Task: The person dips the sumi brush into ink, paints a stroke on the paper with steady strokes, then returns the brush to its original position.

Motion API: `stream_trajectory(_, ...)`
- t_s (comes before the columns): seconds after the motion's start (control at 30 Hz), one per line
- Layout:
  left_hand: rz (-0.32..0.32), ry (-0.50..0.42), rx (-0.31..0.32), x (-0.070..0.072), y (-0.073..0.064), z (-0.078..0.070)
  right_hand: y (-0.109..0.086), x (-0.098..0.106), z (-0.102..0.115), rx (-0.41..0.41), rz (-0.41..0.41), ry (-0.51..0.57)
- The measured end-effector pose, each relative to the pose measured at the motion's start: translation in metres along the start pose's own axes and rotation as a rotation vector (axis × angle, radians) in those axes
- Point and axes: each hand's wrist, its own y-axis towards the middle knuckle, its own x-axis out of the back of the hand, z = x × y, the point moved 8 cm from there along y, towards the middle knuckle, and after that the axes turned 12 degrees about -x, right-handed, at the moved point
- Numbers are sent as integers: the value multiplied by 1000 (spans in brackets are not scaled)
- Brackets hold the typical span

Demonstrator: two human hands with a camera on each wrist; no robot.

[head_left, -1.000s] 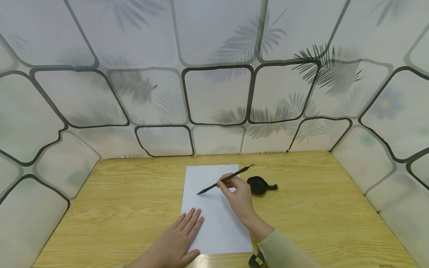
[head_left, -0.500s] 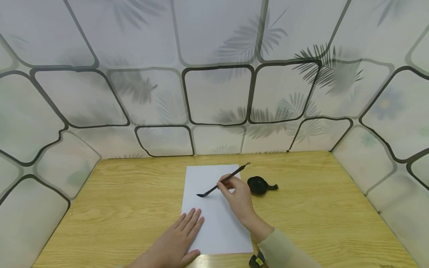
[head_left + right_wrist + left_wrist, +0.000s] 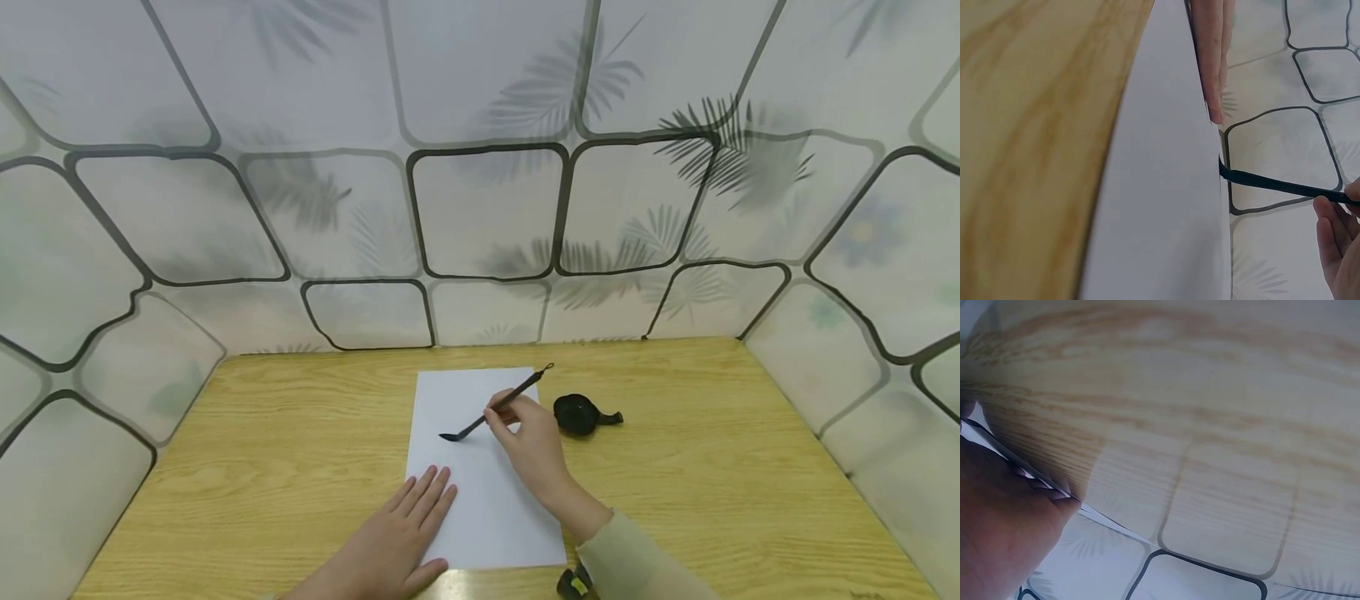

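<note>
table point(image 3: 270, 467): left hand point(image 3: 397, 533) flat, right hand point(image 3: 534, 442) pinches one brush point(image 3: 471, 427) seemingly touching one sheet point(image 3: 498, 508)

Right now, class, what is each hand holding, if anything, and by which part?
The right hand holds the black brush near the middle of its handle. The left hand grips nothing; it rests partly on the paper.

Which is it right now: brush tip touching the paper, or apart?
Touching: the right wrist view shows the dark brush tip meeting the paper, its bristles bent against the surface.
</note>
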Motion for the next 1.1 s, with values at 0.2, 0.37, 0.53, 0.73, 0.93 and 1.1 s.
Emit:
stream_trajectory(0.2, 10, -15, 6, 1, 0, 0, 0, 1, 2, -2, 1, -30)
stream_trajectory(0.37, 16, -33, 14, 0, 1, 1, -1, 2, 4, 7, 0, -46)
stream_trajectory(0.53, 0, -12, 7, 2, 0, 0, -1, 3, 6, 19, -2, -58)
stream_trajectory(0.73, -29, 5, -4, 1, 0, 0, -2, 5, 9, 36, -6, -63)
stream_trajectory(0.93, -25, -2, 0, -1, 0, 0, -2, 5, 9, 44, -11, -68)
stream_trajectory(1.1, -16, -9, 5, 0, 0, 0, -2, 7, 10, 62, -21, -62)
